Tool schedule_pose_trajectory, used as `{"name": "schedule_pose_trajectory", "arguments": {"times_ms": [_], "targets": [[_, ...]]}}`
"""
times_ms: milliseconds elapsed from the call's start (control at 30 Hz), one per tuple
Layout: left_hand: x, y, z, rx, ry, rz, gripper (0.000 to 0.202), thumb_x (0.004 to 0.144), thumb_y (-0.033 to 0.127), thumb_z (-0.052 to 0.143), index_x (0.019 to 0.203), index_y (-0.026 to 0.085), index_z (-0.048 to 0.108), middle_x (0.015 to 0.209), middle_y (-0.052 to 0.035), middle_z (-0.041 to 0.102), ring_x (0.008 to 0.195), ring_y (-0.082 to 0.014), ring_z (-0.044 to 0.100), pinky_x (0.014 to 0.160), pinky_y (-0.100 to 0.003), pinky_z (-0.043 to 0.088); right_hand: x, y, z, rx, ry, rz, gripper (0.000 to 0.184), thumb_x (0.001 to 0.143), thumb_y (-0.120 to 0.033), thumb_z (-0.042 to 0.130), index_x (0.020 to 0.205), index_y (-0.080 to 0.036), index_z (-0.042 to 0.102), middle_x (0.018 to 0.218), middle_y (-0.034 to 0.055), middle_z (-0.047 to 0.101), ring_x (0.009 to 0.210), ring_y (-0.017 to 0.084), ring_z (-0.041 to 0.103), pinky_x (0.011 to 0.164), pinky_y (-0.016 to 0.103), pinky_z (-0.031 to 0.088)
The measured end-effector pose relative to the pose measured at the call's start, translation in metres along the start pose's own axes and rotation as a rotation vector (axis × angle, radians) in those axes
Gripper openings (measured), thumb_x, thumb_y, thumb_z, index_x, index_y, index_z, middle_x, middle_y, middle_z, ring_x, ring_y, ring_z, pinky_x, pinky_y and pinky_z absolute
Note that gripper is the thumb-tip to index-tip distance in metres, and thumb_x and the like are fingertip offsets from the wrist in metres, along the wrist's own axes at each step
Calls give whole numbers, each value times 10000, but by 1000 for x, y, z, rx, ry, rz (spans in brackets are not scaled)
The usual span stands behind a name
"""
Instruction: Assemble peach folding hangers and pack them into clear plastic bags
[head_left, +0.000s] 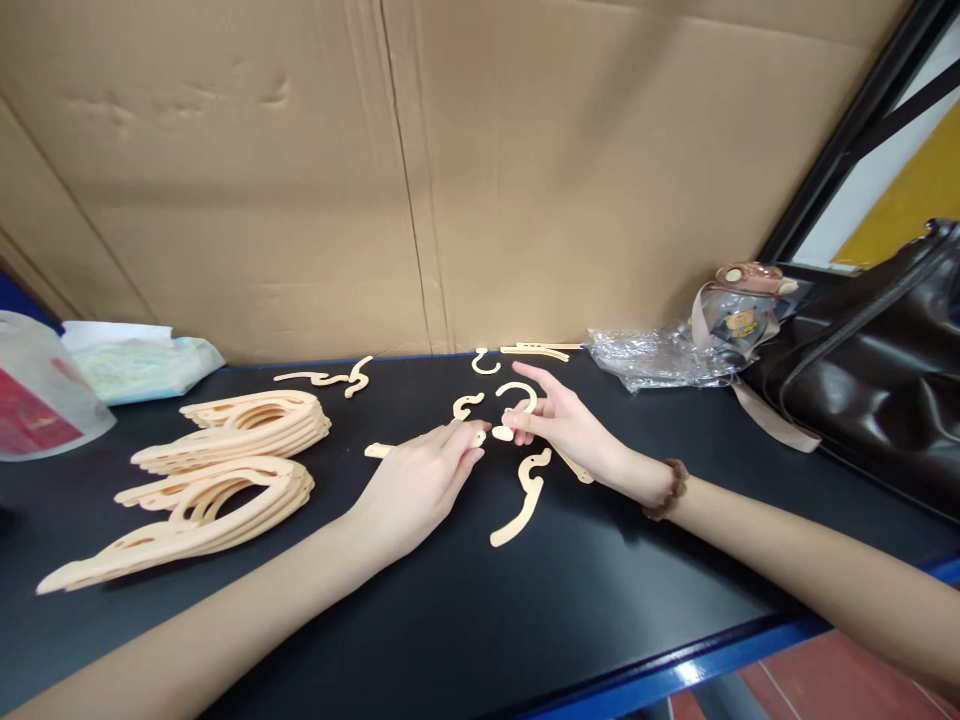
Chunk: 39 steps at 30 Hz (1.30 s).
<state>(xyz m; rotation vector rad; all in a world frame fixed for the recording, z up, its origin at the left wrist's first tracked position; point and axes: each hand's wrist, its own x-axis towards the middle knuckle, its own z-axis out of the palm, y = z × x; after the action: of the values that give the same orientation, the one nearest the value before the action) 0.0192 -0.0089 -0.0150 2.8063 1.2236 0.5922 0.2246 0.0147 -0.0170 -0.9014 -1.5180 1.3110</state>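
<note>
At the middle of the table my right hand [559, 420] pinches a cream hanger hook [534, 392], its curve upward and its rounded base [502, 433] below my fingers. The index finger is stretched out. Just left of it, my left hand [420, 480] closes over a cream hanger arm [379, 450]; one end sticks out on the left, and most is hidden. A curved hanger piece [469, 403] shows just beyond my left fingers. In front of my hands lies a hanger arm joined to a curved piece [519, 508]. Another arm [577, 468] lies partly under my right hand.
Two stacks of cream hangers [247, 430] lie on the left. Loose hanger pieces [322, 378] and a hook [485, 362] are near the cardboard [300, 200]. A tissue pack [150, 365], a white tub [52, 385], clear plastic wrap [637, 358], a bottle [739, 315] and a dark bag [862, 370] stand around.
</note>
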Motion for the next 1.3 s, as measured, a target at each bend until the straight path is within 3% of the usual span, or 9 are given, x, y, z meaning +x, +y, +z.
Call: {"name": "schedule_pose_trajectory", "arguments": {"times_ms": [67,133,200,267,567,800,1300], "targets": [[0,-1,-1,-12,-8,-46,266,998,287,262,1149,205,465,1095,-47,647,933,-211,644,736,-343,497,0,-1,-1,9,24,5,740,751,-266,730,1384,-215,351,662,-62,628,609,103,587,652,257,498],[-1,-1,-1,-4,-55,-92,288,998,311,249,1171,215,458,1086,-44,664,909,-226,662,715,-356,501,1,-2,-3,0,-4,-8,503,769,-276,715,1235,-213,537,664,-49,631,588,88,574,635,240,491],[-1,-1,-2,21,-111,-98,278,993,315,243,1127,217,467,955,-28,690,806,-236,675,660,-358,490,1,-2,-3,-6,-43,-20,217,780,-295,703,967,-190,674,690,-26,640,591,76,566,622,222,483],[-1,0,-2,29,-136,-76,237,984,316,265,1070,219,462,824,-3,684,719,-235,668,613,-342,469,1,-2,-2,-10,-79,-13,144,772,-299,711,854,-181,705,731,-10,656,622,75,573,636,216,481],[-3,2,-3,-103,-76,-47,116,976,341,305,1002,239,357,742,40,627,618,-183,640,542,-271,428,-1,-1,-2,32,-151,35,154,741,-274,751,859,-190,698,784,-8,676,682,76,581,670,201,476],[-4,1,-3,-153,-57,-9,162,971,358,306,1004,233,404,893,-23,657,746,-204,679,615,-296,489,-3,-7,-3,36,-186,100,180,749,-297,744,852,-165,680,737,-12,648,657,76,565,642,198,467],[-3,-1,-4,-277,73,90,126,978,257,319,1010,215,434,866,-13,642,729,-153,639,608,-265,463,-4,-10,-3,152,-246,203,197,755,-307,744,849,-157,657,775,-5,627,651,66,547,633,193,456]]}}
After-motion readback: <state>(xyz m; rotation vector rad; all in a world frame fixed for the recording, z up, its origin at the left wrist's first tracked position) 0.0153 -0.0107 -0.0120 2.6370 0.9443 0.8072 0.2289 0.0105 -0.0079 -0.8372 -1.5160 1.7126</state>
